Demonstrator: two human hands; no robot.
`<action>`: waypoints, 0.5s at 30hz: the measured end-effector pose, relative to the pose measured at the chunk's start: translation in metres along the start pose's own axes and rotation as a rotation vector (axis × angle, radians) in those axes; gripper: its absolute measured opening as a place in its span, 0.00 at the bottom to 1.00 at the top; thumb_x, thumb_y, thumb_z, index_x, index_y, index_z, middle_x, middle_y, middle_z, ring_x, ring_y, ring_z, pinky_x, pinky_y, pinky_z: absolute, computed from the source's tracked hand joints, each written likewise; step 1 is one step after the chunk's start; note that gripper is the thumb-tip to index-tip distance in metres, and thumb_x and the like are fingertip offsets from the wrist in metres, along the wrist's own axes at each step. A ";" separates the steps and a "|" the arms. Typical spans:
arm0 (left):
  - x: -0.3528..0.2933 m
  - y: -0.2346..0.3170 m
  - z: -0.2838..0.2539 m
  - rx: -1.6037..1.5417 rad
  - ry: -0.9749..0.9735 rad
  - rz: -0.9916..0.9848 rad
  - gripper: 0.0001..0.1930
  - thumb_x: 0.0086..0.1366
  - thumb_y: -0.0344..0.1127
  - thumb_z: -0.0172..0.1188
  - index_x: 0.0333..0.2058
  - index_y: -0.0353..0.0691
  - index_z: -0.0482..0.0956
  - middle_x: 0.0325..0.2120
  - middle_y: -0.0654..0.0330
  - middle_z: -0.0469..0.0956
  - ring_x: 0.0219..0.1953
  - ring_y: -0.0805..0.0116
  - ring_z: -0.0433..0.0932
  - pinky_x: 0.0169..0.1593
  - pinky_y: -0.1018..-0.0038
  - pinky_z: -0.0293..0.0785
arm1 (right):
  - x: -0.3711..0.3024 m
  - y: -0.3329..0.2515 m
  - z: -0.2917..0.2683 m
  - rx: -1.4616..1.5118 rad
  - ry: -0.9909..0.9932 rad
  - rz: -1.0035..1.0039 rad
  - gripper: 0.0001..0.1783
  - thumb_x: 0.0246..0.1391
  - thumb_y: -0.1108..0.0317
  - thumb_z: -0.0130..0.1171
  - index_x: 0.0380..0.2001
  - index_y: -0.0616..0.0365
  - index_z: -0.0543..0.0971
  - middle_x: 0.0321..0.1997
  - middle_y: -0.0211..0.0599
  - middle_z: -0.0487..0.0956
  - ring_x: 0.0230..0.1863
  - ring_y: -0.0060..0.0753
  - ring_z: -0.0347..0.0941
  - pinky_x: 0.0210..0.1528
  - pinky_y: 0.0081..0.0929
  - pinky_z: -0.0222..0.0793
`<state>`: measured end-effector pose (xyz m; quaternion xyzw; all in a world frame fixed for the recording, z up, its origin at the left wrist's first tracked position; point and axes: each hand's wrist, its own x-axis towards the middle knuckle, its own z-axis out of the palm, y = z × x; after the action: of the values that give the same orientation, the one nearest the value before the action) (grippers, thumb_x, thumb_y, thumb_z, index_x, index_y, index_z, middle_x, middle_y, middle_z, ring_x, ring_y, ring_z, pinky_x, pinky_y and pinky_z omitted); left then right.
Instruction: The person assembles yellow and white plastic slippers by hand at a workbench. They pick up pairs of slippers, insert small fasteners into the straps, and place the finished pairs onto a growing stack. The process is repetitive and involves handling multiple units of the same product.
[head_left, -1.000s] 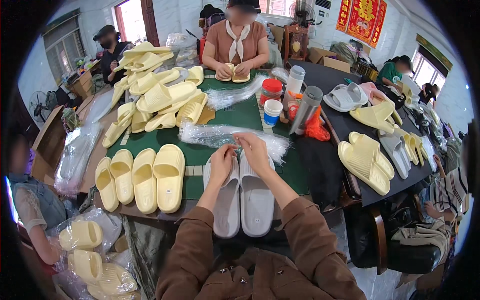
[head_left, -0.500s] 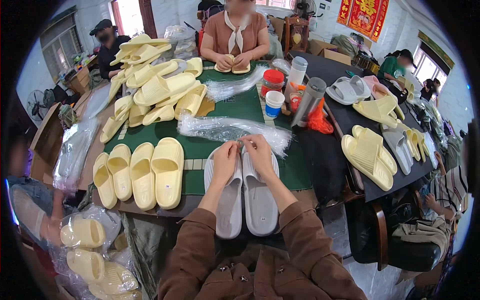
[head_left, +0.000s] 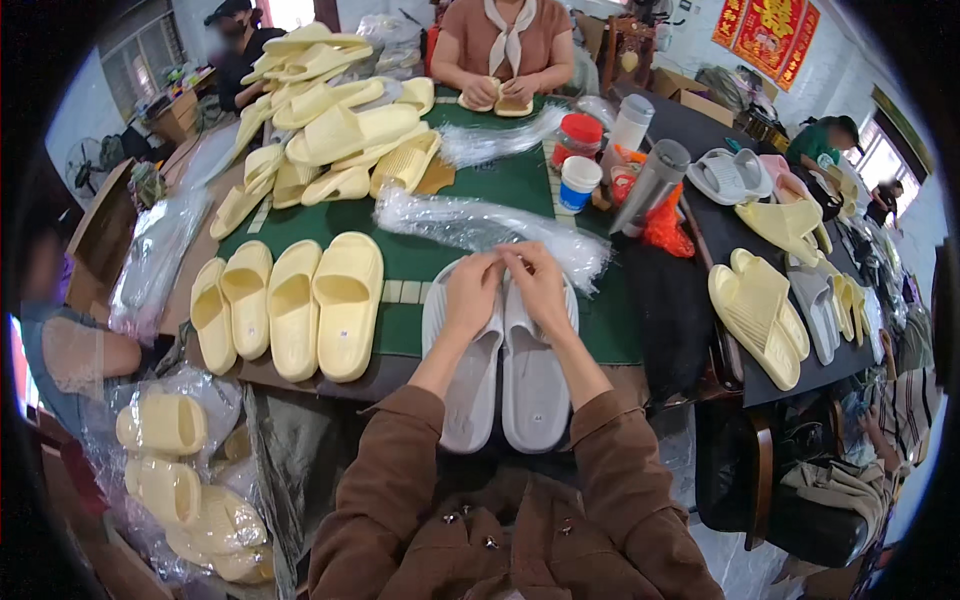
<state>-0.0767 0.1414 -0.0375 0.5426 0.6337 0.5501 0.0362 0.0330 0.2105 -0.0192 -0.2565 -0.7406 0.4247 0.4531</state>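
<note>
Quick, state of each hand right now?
Left hand: pinched closed over the grey slide sandals; held item can't be told.
Right hand: pinched closed too; held item can't be told.

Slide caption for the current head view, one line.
Left hand and right hand together over gray slippers, four pale-yellow slippers lined up to their left.

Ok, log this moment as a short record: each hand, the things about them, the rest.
Left hand: over the left grey slipper, fingertips close to the right hand's
Right hand: over the right grey slipper
Held between fingertips: too small to tell
Beyond hands: clear plastic bundle
Left of hands: four yellow slippers in a row
Rest: yellow slipper pile; red-lidded jar; white-and-blue tub; person opposite, hands on pale yellow slippers
</note>
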 end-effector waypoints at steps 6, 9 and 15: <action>0.002 0.002 0.000 -0.030 0.000 0.010 0.08 0.61 0.29 0.54 0.36 0.31 0.77 0.29 0.49 0.77 0.33 0.51 0.74 0.38 0.64 0.69 | 0.001 0.004 0.002 -0.068 -0.063 -0.045 0.12 0.57 0.69 0.56 0.44 0.55 0.83 0.43 0.39 0.73 0.43 0.31 0.70 0.42 0.24 0.67; 0.001 0.008 -0.004 -0.035 -0.038 -0.073 0.08 0.61 0.31 0.54 0.35 0.34 0.79 0.31 0.51 0.78 0.37 0.50 0.74 0.41 0.61 0.69 | -0.002 -0.004 0.001 0.004 -0.049 0.016 0.13 0.59 0.67 0.55 0.45 0.54 0.83 0.44 0.38 0.73 0.47 0.30 0.69 0.44 0.24 0.66; 0.002 -0.001 0.001 -0.056 -0.015 -0.086 0.08 0.61 0.31 0.55 0.36 0.36 0.80 0.36 0.52 0.80 0.38 0.56 0.76 0.43 0.65 0.71 | 0.001 0.009 0.001 0.034 0.129 -0.008 0.14 0.61 0.65 0.53 0.47 0.55 0.81 0.49 0.37 0.74 0.51 0.31 0.69 0.50 0.26 0.66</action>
<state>-0.0770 0.1435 -0.0376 0.5179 0.6405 0.5615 0.0797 0.0316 0.2159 -0.0268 -0.2727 -0.7036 0.4181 0.5057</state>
